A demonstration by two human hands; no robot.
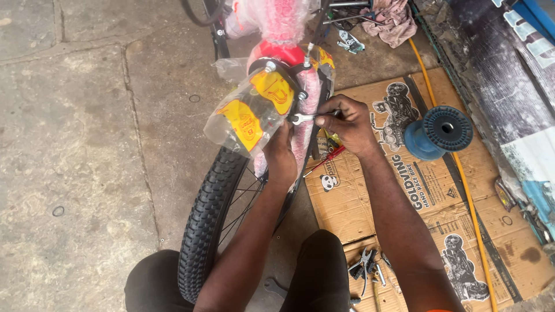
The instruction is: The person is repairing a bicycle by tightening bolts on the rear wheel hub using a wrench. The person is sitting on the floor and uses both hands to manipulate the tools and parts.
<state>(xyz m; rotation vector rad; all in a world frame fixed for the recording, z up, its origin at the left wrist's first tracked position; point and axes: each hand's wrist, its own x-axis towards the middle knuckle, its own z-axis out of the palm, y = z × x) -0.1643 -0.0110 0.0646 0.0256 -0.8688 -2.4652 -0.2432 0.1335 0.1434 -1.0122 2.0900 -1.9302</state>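
A bicycle stands in front of me, its black knobby front tyre [208, 219] pointing toward my knees. A black and yellow mudguard [260, 107], wrapped in clear plastic, sits over the wheel below the red frame [283, 53]. My right hand [350, 124] grips a small silver spanner [303, 118] whose head is on a bolt at the mudguard's side. My left hand [281, 156] reaches up beside the fork and mudguard, its fingers hidden behind the plastic. A red-handled screwdriver [326, 160] lies just under my right hand.
Flattened cardboard [404, 190] covers the concrete floor on the right. On it lie a blue spool [436, 133], a yellow hose [462, 190] and pliers with other small tools [364, 268] near my right knee. A rag [393, 20] lies at the top.
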